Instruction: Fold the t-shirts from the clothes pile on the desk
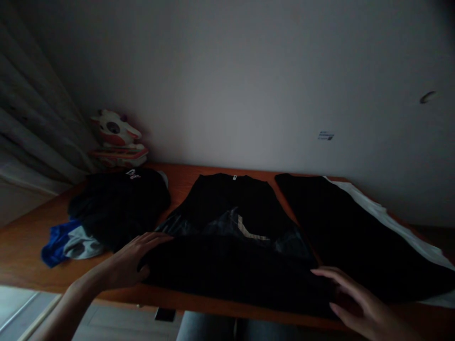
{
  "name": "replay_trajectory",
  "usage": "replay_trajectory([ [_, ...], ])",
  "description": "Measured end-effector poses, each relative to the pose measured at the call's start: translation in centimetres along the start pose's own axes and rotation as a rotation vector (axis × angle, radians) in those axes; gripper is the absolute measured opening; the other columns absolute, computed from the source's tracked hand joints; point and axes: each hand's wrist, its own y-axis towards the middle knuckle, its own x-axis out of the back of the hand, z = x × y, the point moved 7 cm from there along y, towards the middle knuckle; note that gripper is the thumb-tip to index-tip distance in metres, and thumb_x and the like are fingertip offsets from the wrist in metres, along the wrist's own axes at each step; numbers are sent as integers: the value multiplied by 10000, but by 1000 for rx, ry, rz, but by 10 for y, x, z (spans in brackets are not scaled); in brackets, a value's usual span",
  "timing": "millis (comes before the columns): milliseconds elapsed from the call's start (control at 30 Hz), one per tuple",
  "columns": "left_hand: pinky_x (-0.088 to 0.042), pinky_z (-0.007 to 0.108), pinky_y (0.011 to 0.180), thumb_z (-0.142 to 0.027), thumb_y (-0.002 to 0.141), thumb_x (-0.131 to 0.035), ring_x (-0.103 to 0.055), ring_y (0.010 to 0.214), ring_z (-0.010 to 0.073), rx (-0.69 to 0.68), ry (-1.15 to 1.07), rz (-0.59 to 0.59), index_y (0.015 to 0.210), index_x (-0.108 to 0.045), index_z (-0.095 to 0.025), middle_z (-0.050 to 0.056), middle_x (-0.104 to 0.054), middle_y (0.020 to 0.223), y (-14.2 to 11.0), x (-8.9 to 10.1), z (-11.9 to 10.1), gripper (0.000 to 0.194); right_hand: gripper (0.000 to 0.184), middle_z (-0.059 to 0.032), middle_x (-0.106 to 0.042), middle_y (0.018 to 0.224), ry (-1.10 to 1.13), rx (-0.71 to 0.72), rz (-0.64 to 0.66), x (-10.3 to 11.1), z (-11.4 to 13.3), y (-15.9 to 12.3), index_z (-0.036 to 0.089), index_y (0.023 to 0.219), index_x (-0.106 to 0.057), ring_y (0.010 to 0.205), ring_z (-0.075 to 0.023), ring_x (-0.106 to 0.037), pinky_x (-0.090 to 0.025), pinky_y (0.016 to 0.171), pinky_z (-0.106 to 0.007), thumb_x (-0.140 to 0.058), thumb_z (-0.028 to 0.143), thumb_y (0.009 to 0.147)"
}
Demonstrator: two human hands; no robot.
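Observation:
A black T-shirt lies spread on the wooden table in front of me, collar and small white tag away from me. A dark grey patterned band and a pale angled stripe cross its middle. At its left edge my left hand rests, fingers stretched over the cloth and thumb apart, so it is open. Beside the lower right corner is my right hand, also open, with fingertips near or touching the hem and the thumb spread from the forefinger. The dim light hides whether the cloth is gripped.
To the left, a crumpled black garment lies with blue cloth and grey cloth. On the right, black clothing lies over white clothing. A cow-shaped toy stands by the curtain, against the wall.

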Motion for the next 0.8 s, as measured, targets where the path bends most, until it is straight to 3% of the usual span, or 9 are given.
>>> replay_trajectory([
  [100,-410,460,1182,-88,638,-517,-518,1389,283,0,-45,-8,1451,-540,-299,24,-579,1492,-2,0,8,841,526,-89,-683,1328,54,-50,21,1,-1,-1,340,1365,-630,1102,-281,-704,-590,935,-366,-595,491,863],
  [200,-480,409,1119,-149,726,-529,-611,1286,265,24,-73,-87,1366,-614,-263,50,-658,1386,2,1,17,656,557,-93,-720,1249,16,-83,-63,1,3,7,319,1336,-651,1037,-271,-721,-600,896,-349,-638,541,826],
  [367,-551,359,1017,-290,859,-524,-698,1131,250,36,-82,-239,1224,-697,-241,77,-723,1242,5,1,26,407,418,-84,-760,1097,-20,-75,-118,-6,12,19,268,1058,-757,1064,-269,-716,-575,922,-314,-639,592,820],
  [533,-568,321,967,-272,867,-491,-722,1070,231,32,-185,-259,1116,-736,-256,53,-754,1162,-2,-3,29,349,511,-81,-779,1127,2,-184,-115,0,7,7,280,1050,-754,1095,-311,-717,-597,883,-329,-623,688,771],
  [667,-581,349,942,-335,876,-507,-730,1040,250,117,-334,-263,1141,-733,-254,50,-776,1120,-13,-6,44,357,580,-61,-794,1109,50,-241,-127,10,-1,-8,291,1067,-750,1067,-327,-730,-618,821,-316,-641,732,706],
  [800,-595,351,883,-452,903,-519,-731,984,265,168,-406,-308,1163,-735,-259,70,-780,1059,-15,9,50,389,564,-57,-802,1075,81,-226,-199,28,5,-2,306,1025,-772,1045,-337,-736,-624,801,-333,-634,750,706],
])
